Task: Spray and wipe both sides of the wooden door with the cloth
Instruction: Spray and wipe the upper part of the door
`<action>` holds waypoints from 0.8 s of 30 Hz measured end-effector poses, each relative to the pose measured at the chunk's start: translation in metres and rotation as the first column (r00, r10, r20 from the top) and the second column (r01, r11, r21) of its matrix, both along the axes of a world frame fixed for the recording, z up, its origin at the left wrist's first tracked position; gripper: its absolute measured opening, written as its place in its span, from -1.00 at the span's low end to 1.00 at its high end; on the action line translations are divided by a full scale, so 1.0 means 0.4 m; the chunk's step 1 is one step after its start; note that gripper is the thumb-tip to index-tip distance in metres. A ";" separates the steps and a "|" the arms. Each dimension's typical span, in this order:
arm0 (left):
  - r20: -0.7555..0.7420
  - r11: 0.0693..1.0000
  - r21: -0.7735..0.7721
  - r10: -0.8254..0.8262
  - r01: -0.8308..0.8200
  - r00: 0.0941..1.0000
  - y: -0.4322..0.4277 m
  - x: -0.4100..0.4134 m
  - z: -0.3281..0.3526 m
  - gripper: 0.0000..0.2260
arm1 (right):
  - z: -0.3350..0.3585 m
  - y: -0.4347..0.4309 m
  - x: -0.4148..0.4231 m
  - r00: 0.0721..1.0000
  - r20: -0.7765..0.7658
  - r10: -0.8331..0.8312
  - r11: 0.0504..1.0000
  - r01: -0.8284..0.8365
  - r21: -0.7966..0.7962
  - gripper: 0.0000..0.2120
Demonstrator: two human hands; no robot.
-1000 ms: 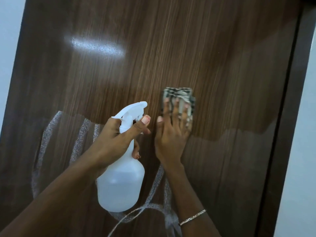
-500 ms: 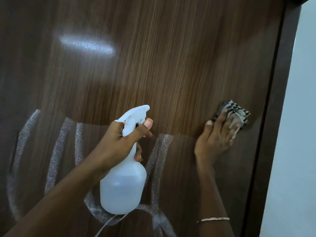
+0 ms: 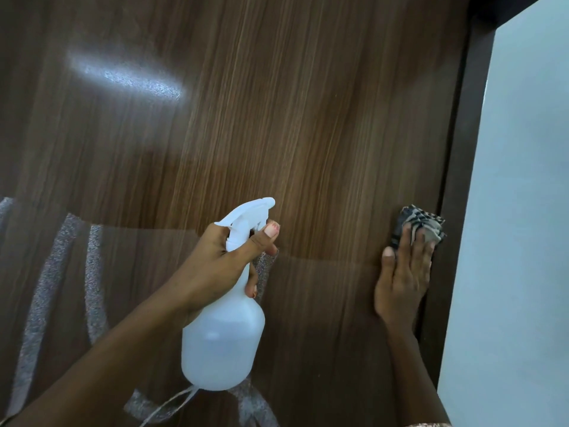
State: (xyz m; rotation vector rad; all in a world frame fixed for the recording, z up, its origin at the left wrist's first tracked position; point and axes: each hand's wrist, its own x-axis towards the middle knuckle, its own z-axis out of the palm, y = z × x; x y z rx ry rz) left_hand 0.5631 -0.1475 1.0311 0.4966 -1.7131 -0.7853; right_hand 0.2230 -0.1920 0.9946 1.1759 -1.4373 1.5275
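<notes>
Gripped a plain white spray bottle (image 3: 223,343) by its neck with the left hand (image 3: 215,272), fingers curled round it, nozzle toward the wooden door (image 3: 308,118). Pressed the folded checked cloth (image 3: 418,224) flat against the door's right edge with the right hand (image 3: 403,282), fingers straight, just beside the dark frame (image 3: 458,211). Showed wet streaks (image 3: 46,288) low at left.

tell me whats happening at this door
A person is cleaning a wooden door. The left hand grips a white spray bottle by its neck, held in front of the door. The right hand presses a folded checked cloth flat against the door, close to its right edge beside the dark frame. Pale speckled streaks show low on the left; spray or reflection, I cannot tell.
</notes>
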 end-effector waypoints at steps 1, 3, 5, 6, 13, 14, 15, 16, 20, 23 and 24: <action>-0.001 1.000 0.003 0.000 0.000 1.000 0.002 -0.004 0.000 -0.62 | -0.008 -0.003 -0.006 1.000 0.006 0.006 1.000 -0.006 -0.003 -0.45; 0.002 1.000 0.006 -0.005 0.005 1.000 0.001 -0.022 0.007 -0.61 | -0.012 -0.001 -0.012 1.000 -0.015 -0.008 1.000 0.008 0.001 -0.45; 0.019 1.000 -0.008 -0.010 0.010 1.000 -0.002 -0.032 0.011 -0.61 | 0.015 -0.005 -0.009 0.998 -0.059 0.010 1.000 -0.010 0.010 -0.45; 0.025 1.000 -0.012 -0.027 0.027 0.999 -0.002 -0.044 0.013 -0.62 | 0.039 -0.002 -0.018 0.996 -0.084 -0.002 1.000 0.003 0.018 -0.45; 0.003 0.991 -0.073 -0.110 0.110 0.994 -0.005 -0.128 0.035 -0.72 | 0.446 0.032 -0.105 0.971 -0.237 0.036 0.990 -0.003 0.141 -0.43; -0.003 0.990 -0.073 -0.125 0.124 0.992 -0.004 -0.137 0.038 -0.73 | 0.480 0.035 -0.112 0.970 -0.239 0.042 0.988 -0.004 0.154 -0.44; -0.008 0.988 -0.072 -0.134 0.133 0.991 -0.003 -0.143 0.039 -0.74 | 0.496 0.034 -0.117 0.969 -0.244 0.042 0.987 -0.003 0.160 -0.44; -0.013 0.988 -0.071 -0.141 0.140 0.990 -0.002 -0.150 0.038 -0.74 | 0.496 0.032 -0.118 0.967 -0.251 0.041 0.988 -0.001 0.157 -0.44; -0.021 0.987 -0.037 -0.156 0.155 0.988 0.003 -0.160 0.034 -0.70 | 0.367 0.022 -0.108 0.964 -0.260 0.049 0.995 -0.024 0.097 -0.43; -0.012 0.985 -0.020 -0.173 0.173 0.985 0.004 -0.154 0.025 -0.69 | 0.164 0.020 -0.087 0.967 -0.250 0.050 0.998 -0.039 0.049 -0.45; -0.014 0.986 -0.011 -0.169 0.168 0.986 0.005 -0.152 0.018 -0.69 | 0.082 0.023 -0.081 0.971 -0.233 0.055 0.998 -0.044 0.054 -0.44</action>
